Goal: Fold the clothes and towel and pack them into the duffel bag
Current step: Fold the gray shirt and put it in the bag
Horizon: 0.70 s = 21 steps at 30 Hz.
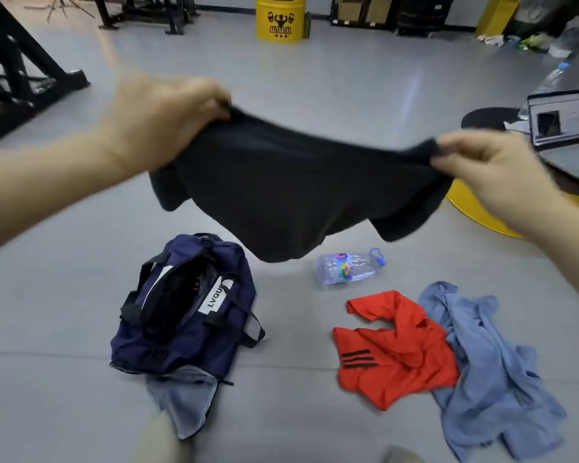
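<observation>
Both hands, left hand (168, 118) and right hand (482, 168), pinch the black fabric garment (298, 195) above the open navy duffel bag (184, 312).

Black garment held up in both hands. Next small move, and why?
Probably lower the black garment onto the floor between duffel bag and red shirt to fold it: left hand and right hand grip its upper edge, and it hangs spread, unfolded, in the air.
</observation>
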Motion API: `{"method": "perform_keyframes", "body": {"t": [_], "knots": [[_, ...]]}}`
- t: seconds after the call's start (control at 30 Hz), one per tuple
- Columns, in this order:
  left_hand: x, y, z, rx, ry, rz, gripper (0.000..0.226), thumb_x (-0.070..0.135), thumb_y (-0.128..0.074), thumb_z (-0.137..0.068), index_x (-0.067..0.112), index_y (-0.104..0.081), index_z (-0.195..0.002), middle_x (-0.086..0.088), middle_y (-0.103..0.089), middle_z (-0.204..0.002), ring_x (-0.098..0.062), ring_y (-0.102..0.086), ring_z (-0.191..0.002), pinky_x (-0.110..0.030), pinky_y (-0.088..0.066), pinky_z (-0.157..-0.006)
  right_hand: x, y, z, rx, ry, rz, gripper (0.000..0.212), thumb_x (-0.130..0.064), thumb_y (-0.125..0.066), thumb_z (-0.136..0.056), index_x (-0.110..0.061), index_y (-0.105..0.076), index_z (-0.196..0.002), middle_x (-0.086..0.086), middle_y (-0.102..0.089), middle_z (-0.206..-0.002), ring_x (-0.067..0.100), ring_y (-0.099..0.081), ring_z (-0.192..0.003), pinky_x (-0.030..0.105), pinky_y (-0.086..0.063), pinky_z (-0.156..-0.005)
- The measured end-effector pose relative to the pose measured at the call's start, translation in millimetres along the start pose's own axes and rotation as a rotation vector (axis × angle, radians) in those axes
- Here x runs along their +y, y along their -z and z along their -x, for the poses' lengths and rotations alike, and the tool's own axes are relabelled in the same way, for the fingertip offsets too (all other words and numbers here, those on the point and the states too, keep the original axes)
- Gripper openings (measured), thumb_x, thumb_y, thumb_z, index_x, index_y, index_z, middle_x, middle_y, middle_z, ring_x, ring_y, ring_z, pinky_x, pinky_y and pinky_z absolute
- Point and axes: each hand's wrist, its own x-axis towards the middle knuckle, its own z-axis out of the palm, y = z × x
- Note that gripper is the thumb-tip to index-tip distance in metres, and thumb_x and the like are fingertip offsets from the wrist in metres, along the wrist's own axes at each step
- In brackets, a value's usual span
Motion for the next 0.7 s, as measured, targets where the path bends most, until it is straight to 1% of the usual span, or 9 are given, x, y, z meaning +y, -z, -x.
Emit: {"method": "perform_keyframes", "body": {"t": [0.1,0.17,0.23,0.3,0.4,0.5,0.57,0.63,0.7], "knots": [[34.9,-41.8,83.7,-0.242,0.059,0.139,0.018,0.033,-0.049,-0.094,0.025,-0.058,-0.107,-0.009,-0.070,-0.084,-0.030,-0.066,-0.064,-0.035,-0.050,-0.055,78.1,-47.7,48.4,-0.097,-0.148,0.004,0.015,-0.002,-0.067,-0.092,-0.011,-0.074,-0.101,-0.032,-0.069,-0.077,-0.014,-0.059,-0.075,0.008,-0.045,-0.077],[59.4,-83.5,149.7,-0.422,0.058,0.189,0.023,0.034,-0.044,-0.093,0.025,-0.057,-0.110,-0.002,-0.068,-0.088,-0.028,-0.066,-0.066,-0.032,-0.048,-0.052,137.6,-87.1,85.5,-0.201,-0.263,-0.013,0.011,-0.026,-0.073,-0.089,-0.034,-0.079,-0.096,-0.023,-0.074,-0.085,-0.004,-0.064,-0.082,0.025,-0.053,-0.086],[84.1,-123.5,217.9,-0.600,0.018,0.242,0.027,0.030,-0.043,-0.089,0.026,-0.055,-0.113,0.003,-0.062,-0.089,-0.025,-0.063,-0.065,-0.028,-0.041,-0.047,199.0,-127.8,123.5,-0.304,-0.307,0.076,0.038,-0.017,-0.071,-0.091,-0.055,-0.073,-0.095,-0.021,-0.075,-0.097,0.003,-0.069,-0.095,0.039,-0.053,-0.095],[112.1,-160.2,289.1,-0.744,0.010,0.295,0.035,0.026,-0.043,-0.082,0.026,-0.056,-0.115,0.006,-0.061,-0.090,-0.021,-0.064,-0.064,-0.026,-0.037,-0.045,254.7,-166.7,162.6,-0.393,-0.337,0.144,0.048,-0.006,-0.070,-0.091,-0.054,-0.074,-0.097,-0.031,-0.072,-0.098,-0.003,-0.068,-0.099,0.037,-0.054,-0.094],[154.2,-200.8,383.9,-0.970,0.023,0.388,0.039,0.021,-0.043,-0.081,0.030,-0.053,-0.117,0.009,-0.060,-0.093,-0.018,-0.068,-0.072,-0.029,-0.042,-0.046,315.5,-214.8,224.0,-0.535,-0.357,0.284,0.029,-0.013,-0.071,-0.090,-0.038,-0.077,-0.104,-0.046,-0.063,-0.096,-0.012,-0.064,-0.101,0.029,-0.054,-0.090],[183.0,-219.2,444.9,-1.056,0.049,0.417,0.030,0.032,-0.056,-0.089,0.034,-0.052,-0.118,0.011,-0.060,-0.096,-0.015,-0.068,-0.067,-0.028,-0.041,-0.043,355.1,-245.2,272.4,-0.715,-0.269,0.434,0.026,-0.024,-0.065,-0.091,-0.037,-0.075,-0.110,-0.028,-0.071,-0.107,-0.001,-0.067,-0.100,0.021,-0.051,-0.084],[195.1,-218.8,464.7,-1.074,0.023,0.468,0.025,0.035,-0.057,-0.091,0.033,-0.053,-0.116,0.012,-0.063,-0.103,-0.015,-0.067,-0.064,-0.028,-0.042,-0.041,366.8,-256.6,295.1,-0.739,-0.161,0.489,0.026,-0.028,-0.065,-0.084,-0.036,-0.075,-0.107,-0.020,-0.074,-0.100,0.006,-0.070,-0.088,0.020,-0.052,-0.076],[201.4,-211.6,474.9,-1.028,0.010,0.527,0.013,0.037,-0.051,-0.097,0.029,-0.055,-0.106,0.010,-0.064,-0.104,-0.015,-0.065,-0.058,-0.028,-0.040,-0.039,367.4,-263.8,312.8,-0.790,-0.081,0.490,0.025,-0.032,-0.061,-0.084,-0.035,-0.075,-0.105,-0.020,-0.072,-0.096,0.008,-0.068,-0.083,0.021,-0.056,-0.073],[202.2,-204.7,480.1,-1.004,0.011,0.541,0.025,0.044,-0.037,-0.104,0.028,-0.055,-0.098,0.012,-0.066,-0.102,-0.015,-0.062,-0.054,-0.027,-0.039,-0.038,360.0,-267.6,326.1,-0.825,-0.062,0.488,0.027,-0.037,-0.054,-0.085,-0.037,-0.074,-0.104,-0.021,-0.070,-0.097,0.007,-0.066,-0.082,0.020,-0.055,-0.072]]}}
